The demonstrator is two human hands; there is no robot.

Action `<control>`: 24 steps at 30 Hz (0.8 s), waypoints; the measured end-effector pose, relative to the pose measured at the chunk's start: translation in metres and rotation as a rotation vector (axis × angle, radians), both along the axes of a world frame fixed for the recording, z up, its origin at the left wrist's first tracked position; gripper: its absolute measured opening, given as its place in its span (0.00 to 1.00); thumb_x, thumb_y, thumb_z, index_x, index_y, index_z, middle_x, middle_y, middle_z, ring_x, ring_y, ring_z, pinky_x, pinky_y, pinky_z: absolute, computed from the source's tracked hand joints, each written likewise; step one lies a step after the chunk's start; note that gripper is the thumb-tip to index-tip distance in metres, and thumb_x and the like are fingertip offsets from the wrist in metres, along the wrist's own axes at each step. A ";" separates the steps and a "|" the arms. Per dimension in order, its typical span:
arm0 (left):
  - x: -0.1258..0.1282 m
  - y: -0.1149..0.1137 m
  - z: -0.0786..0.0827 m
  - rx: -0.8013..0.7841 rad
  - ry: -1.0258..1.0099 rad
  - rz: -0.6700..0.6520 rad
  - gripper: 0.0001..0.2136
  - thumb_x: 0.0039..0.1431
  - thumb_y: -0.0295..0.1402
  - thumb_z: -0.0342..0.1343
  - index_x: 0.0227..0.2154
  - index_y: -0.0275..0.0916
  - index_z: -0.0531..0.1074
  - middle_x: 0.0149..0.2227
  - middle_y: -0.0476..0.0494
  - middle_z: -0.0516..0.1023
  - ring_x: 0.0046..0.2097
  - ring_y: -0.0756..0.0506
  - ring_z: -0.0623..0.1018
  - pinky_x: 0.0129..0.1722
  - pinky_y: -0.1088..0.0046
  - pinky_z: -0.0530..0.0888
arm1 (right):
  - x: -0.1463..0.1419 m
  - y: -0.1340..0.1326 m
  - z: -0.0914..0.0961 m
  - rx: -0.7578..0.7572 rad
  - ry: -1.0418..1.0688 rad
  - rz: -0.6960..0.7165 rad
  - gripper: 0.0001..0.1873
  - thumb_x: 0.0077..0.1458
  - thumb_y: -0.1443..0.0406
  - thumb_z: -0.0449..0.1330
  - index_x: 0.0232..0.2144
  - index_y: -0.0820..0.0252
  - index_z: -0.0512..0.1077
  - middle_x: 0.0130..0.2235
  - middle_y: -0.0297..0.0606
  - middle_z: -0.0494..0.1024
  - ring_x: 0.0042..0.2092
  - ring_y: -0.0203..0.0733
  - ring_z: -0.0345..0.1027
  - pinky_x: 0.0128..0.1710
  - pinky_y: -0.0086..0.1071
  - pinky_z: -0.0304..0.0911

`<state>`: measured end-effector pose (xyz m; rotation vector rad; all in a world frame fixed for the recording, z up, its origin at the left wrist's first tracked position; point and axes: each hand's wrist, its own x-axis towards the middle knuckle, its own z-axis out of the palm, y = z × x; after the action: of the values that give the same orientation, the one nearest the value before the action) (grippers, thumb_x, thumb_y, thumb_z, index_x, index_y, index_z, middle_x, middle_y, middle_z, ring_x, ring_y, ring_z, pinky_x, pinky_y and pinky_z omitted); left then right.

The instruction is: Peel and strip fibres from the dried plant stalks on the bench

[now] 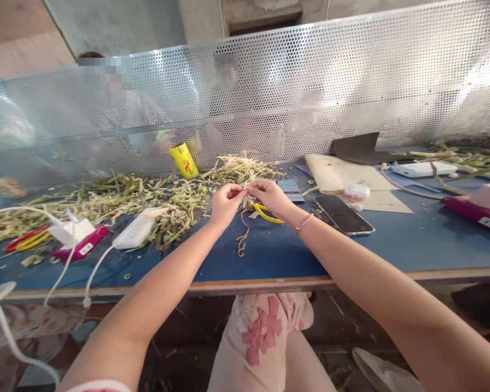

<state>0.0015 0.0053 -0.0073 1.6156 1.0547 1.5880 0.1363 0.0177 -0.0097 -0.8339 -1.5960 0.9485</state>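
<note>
My left hand [224,204] and my right hand [271,197] meet over the middle of the blue table, fingertips pinched together. Between them is a small pale plant piece [246,190], mostly hidden by the fingers. Below the fingertips a thin curled brown strip [242,239] trails down over the tabletop; I cannot tell whether it joins the held piece. A tool's yellow handle [270,214] lies just under my right hand, its other end hidden. Behind both hands rises a heap of pale dry plant strips [245,166], and greener trimmings [188,196] lie to the left.
A perforated metal screen [261,109] runs along the back, with people beyond it. On the left are a yellow tube [183,160], magenta power strip [81,245] and white charger [136,228] with cables. A phone [343,215], cardboard [355,177] and another power strip [476,212] lie right.
</note>
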 end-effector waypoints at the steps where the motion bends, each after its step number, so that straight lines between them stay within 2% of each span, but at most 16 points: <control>1: 0.000 0.000 0.000 0.003 0.004 0.007 0.07 0.39 0.32 0.61 0.22 0.36 0.69 0.23 0.49 0.73 0.27 0.51 0.72 0.30 0.74 0.68 | 0.000 0.001 -0.001 0.002 -0.003 -0.005 0.10 0.45 0.59 0.56 0.23 0.61 0.69 0.22 0.31 0.67 0.24 0.30 0.58 0.24 0.26 0.60; 9: -0.002 0.003 -0.002 -0.021 0.030 0.007 0.06 0.39 0.31 0.60 0.21 0.36 0.69 0.22 0.50 0.72 0.26 0.51 0.70 0.29 0.75 0.66 | -0.002 0.001 -0.003 0.005 0.038 0.025 0.10 0.43 0.59 0.58 0.25 0.60 0.65 0.26 0.31 0.68 0.26 0.30 0.62 0.25 0.25 0.63; 15: -0.002 0.003 -0.003 -0.063 0.021 -0.047 0.05 0.40 0.31 0.59 0.20 0.37 0.68 0.19 0.52 0.70 0.24 0.52 0.68 0.28 0.75 0.66 | 0.000 0.001 -0.001 0.067 -0.051 -0.005 0.09 0.45 0.60 0.56 0.22 0.60 0.63 0.23 0.31 0.66 0.24 0.29 0.60 0.24 0.25 0.61; 20: -0.003 0.005 -0.005 -0.076 0.004 -0.058 0.06 0.38 0.31 0.60 0.19 0.37 0.69 0.19 0.52 0.69 0.24 0.52 0.68 0.27 0.75 0.65 | -0.001 0.003 -0.004 0.044 -0.056 -0.020 0.08 0.46 0.62 0.56 0.22 0.60 0.63 0.22 0.30 0.66 0.23 0.29 0.60 0.24 0.25 0.61; 24: -0.003 0.006 -0.006 -0.050 0.022 -0.055 0.06 0.38 0.32 0.60 0.19 0.38 0.69 0.19 0.51 0.70 0.25 0.52 0.69 0.27 0.75 0.66 | -0.004 0.006 -0.007 0.008 0.022 -0.038 0.07 0.46 0.63 0.55 0.22 0.60 0.63 0.23 0.31 0.68 0.24 0.30 0.62 0.26 0.26 0.62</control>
<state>-0.0013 0.0114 -0.0135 1.6184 1.0438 1.5003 0.1325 0.0239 -0.0170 -0.8424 -1.5597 0.9206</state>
